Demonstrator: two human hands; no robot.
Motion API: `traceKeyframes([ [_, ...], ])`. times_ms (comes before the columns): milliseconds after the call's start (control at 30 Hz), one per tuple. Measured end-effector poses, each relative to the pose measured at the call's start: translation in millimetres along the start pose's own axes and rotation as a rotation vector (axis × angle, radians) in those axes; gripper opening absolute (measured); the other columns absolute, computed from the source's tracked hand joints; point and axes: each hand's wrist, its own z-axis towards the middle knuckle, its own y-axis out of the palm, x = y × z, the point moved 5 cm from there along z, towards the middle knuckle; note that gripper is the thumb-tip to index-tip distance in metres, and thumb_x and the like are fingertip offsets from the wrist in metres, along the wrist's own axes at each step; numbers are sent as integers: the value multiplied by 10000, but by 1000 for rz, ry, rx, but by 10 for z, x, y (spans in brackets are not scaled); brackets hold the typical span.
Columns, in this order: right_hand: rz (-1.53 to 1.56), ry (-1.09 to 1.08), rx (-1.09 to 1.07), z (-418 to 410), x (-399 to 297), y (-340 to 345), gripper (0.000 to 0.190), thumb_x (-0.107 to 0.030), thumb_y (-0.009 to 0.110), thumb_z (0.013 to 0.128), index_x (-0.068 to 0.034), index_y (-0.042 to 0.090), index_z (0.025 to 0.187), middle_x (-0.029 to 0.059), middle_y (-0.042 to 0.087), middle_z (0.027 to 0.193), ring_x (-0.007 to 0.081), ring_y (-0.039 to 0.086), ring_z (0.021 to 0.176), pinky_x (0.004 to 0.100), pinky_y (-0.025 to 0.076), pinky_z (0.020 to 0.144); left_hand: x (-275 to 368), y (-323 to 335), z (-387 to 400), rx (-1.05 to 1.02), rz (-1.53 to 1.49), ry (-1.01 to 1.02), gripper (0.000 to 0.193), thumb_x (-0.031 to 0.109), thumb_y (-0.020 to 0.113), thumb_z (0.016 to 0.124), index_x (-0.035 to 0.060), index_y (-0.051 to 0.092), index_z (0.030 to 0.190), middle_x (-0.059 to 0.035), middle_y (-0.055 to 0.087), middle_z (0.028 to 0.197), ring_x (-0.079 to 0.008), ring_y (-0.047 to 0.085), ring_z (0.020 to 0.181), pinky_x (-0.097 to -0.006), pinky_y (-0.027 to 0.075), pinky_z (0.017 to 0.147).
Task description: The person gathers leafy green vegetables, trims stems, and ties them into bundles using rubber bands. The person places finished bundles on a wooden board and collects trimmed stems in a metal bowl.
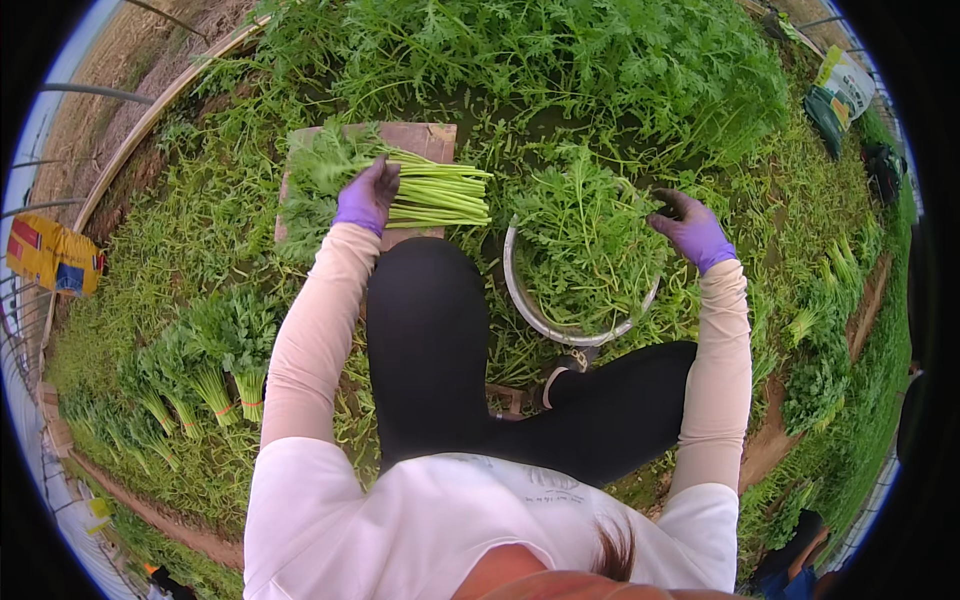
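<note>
My left hand (369,196), in a purple glove with darkened fingertips, holds leafy greens where leaf meets stem. Its bunch of pale green stems (446,196) lies lengthwise on a wooden board (431,140), cut ends to the right and feathery leaves (315,184) to the left. Those leaves look blurred. My right hand (690,229), gloved alike, hovers at the right side of a round metal basin (517,289), thumb and fingers apart. Loose leafy greens (589,247) fill the basin and hide most of its rim at the back.
Uncut greens (562,60) stand ahead. Banded bunches (225,375) lie at left, more bunches (825,322) at right. A yellow sack (56,255) is far left, a green-and-white bag (840,97) far right. Part of another person (791,562) shows lower right.
</note>
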Motion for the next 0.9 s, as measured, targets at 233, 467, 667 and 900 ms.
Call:
traceKeyframes([
  [233,333,30,294,-407,728,-565,427,-191,683,891,-40,582,1277,115,673,1127,185,640,956,293,518,837,-321,-445,109,119,511,-153,272,197,703,891,24,646,1093,-76,703,988,-185,691,860,-278,533,691],
  [467,242,489,290,-2075,2743,1098,426,-257,697,821,-43,645,1186,171,689,1077,263,676,933,346,518,852,70,238,-332,-243,1350,-239,231,244,751,844,25,700,895,-61,683,702,-117,600,520,-243,458,472],
  [667,434,501,485,-2983,3006,1908,386,-105,666,848,57,613,1194,138,683,1121,224,645,1030,326,490,923,-264,1373,219,-632,1980,673,278,105,665,871,82,685,1147,-148,691,999,-296,663,926,-365,521,846],
  [900,653,-86,353,-1445,760,-363,358,-83,509,976,7,523,1322,144,596,1289,237,579,1176,367,425,1071,-528,1333,549,-825,2026,415,199,170,741,804,80,752,981,-159,707,949,-311,672,859,-386,527,811],
])
